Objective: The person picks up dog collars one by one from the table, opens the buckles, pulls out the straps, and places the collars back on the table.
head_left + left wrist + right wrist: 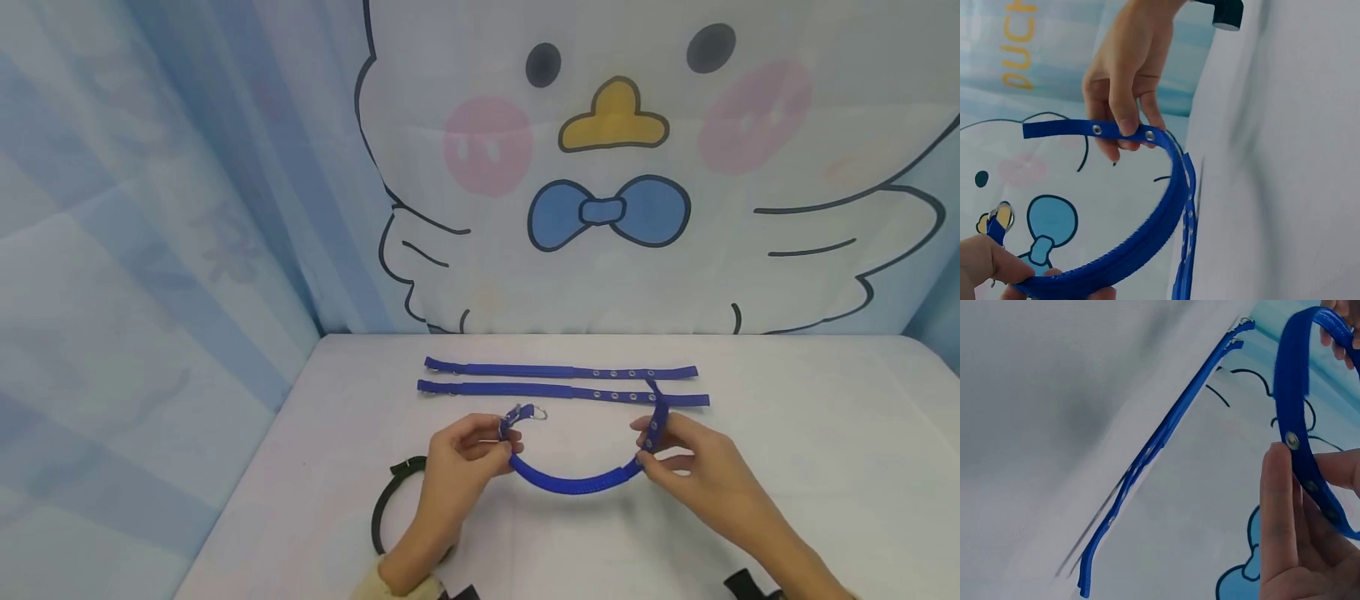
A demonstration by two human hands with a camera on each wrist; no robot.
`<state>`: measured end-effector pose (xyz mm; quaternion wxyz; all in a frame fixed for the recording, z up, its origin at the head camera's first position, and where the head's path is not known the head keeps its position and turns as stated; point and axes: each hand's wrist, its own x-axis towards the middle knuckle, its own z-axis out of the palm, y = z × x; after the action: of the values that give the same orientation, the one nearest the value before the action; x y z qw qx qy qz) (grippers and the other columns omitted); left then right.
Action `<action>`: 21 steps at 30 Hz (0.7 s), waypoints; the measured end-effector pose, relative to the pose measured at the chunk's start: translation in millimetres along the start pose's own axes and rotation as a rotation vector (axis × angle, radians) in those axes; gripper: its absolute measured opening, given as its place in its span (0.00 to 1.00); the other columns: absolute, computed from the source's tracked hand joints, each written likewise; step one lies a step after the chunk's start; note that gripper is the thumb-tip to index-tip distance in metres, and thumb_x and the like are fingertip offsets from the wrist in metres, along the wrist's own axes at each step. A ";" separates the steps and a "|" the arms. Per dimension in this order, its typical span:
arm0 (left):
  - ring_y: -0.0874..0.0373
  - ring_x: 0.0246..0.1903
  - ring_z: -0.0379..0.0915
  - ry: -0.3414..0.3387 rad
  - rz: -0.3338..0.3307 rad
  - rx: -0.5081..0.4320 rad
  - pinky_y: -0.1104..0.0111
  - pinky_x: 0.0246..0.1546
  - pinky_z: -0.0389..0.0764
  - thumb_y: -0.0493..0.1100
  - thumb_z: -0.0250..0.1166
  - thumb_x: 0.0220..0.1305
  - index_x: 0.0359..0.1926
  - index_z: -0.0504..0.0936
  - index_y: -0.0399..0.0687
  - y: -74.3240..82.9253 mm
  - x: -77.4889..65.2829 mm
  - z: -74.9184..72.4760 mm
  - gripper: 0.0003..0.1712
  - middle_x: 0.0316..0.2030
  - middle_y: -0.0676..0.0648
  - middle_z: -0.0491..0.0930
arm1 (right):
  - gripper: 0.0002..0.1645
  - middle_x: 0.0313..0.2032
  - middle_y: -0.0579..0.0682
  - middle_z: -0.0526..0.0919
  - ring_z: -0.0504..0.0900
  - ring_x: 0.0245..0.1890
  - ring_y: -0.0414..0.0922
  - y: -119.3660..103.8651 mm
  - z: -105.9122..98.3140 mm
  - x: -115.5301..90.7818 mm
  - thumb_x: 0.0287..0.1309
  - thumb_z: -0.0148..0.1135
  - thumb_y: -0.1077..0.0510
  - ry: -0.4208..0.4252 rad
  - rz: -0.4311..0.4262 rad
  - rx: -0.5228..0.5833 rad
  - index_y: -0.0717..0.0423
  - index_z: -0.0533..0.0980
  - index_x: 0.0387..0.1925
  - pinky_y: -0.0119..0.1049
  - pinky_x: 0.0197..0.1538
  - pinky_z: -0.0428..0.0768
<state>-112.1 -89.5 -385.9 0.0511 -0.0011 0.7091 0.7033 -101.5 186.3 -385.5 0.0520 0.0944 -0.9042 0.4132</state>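
Between my two hands a blue collar (573,484) with metal eyelets hangs in a curve above the table. My left hand (467,457) pinches it near the end that carries a buckle and a metal ring (539,412). With thumb and fingers my right hand (693,467) pinches the eyelet end, whose tip sticks upward. In the left wrist view the collar (1141,244) bows from the left fingers round to the right hand (1132,75). The right wrist view shows the right fingers (1279,506) against the strap beside an eyelet (1292,440).
Two more blue collars, a far one (517,370) and a nearer one (510,389), lie straight across the table (337,392) behind the hands. A dark green buckled collar (378,508) lies in a loop beside the left forearm, partly hidden. A cartoon-printed curtain (480,275) hangs behind.
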 end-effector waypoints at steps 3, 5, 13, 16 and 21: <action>0.53 0.42 0.85 -0.039 0.001 0.054 0.68 0.40 0.87 0.30 0.64 0.58 0.47 0.82 0.38 -0.6 -0.4 0.8 0.15 0.42 0.41 0.87 | 0.24 0.44 0.51 0.85 0.84 0.42 0.45 -0.7 -3.4 0.6 0.55 0.72 0.65 -0.006 -0.005 -0.041 0.59 0.76 0.53 0.31 0.41 0.86; 0.54 0.42 0.85 -0.059 0.002 0.081 0.69 0.40 0.86 0.30 0.64 0.57 0.47 0.83 0.39 -1.1 -0.8 1.8 0.15 0.42 0.42 0.87 | 0.26 0.44 0.51 0.84 0.83 0.44 0.47 -3.2 -6.1 1.8 0.55 0.72 0.64 0.002 -0.029 -0.087 0.58 0.75 0.55 0.39 0.45 0.86; 0.54 0.42 0.85 -0.075 -0.010 0.075 0.67 0.40 0.87 0.30 0.64 0.57 0.46 0.82 0.39 -2.1 -1.9 8.4 0.14 0.41 0.43 0.87 | 0.26 0.53 0.53 0.81 0.81 0.53 0.56 -24.6 -1.1 9.9 0.61 0.69 0.48 -0.054 -0.071 -0.151 0.53 0.75 0.57 0.57 0.53 0.82; 0.54 0.42 0.85 -0.093 -0.016 0.073 0.68 0.41 0.87 0.31 0.64 0.58 0.45 0.81 0.40 -2.0 -2.1 11.0 0.13 0.42 0.44 0.87 | 0.29 0.54 0.51 0.81 0.80 0.54 0.55 -31.7 14.9 12.5 0.65 0.62 0.40 -0.172 -0.060 -0.078 0.54 0.75 0.58 0.55 0.54 0.82; 0.53 0.43 0.84 -0.104 0.012 0.061 0.68 0.41 0.86 0.31 0.66 0.57 0.45 0.81 0.37 -3.6 -2.8 13.5 0.14 0.42 0.42 0.87 | 0.31 0.53 0.50 0.82 0.80 0.55 0.51 -41.9 42.5 16.6 0.70 0.52 0.36 -0.406 -0.070 0.011 0.53 0.73 0.60 0.53 0.56 0.80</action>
<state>-108.1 -76.2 -389.3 0.0839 0.0412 0.7265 0.6808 -109.4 125.1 -379.5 -0.1177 0.2076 -0.8900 0.3885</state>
